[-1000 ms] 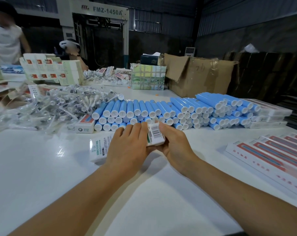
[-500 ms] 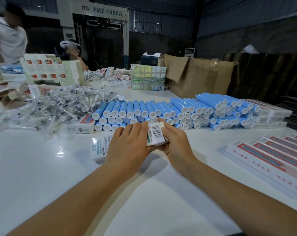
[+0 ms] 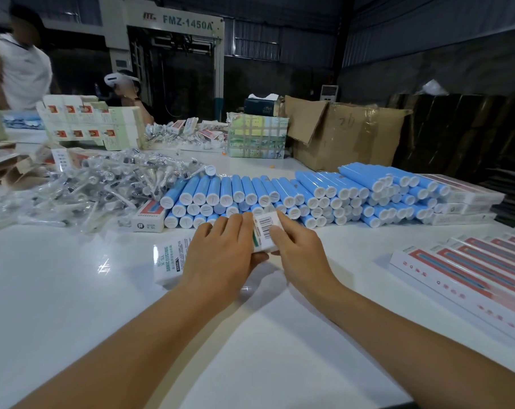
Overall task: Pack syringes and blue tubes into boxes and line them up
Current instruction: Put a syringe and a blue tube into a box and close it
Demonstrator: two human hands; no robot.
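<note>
White printed cardboard carton [image 3: 173, 262], likely light and crushable, is held just above the white table [image 3: 73, 305], gripped mid-length by the left hand [image 3: 221, 255], its barcoded end pinched by the right hand [image 3: 297, 249]; grasping by the edges is advised.

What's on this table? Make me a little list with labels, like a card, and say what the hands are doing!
held thing: white box with a barcode
left hand: curled over the box's middle
right hand: pinching the box's barcode end
behind the hands: blue tubes with white caps, stacked in rows
far left: pile of clear-wrapped syringes
right edge: finished boxes lined up side by side
surface: white table
far back: brown cardboard carton
</note>
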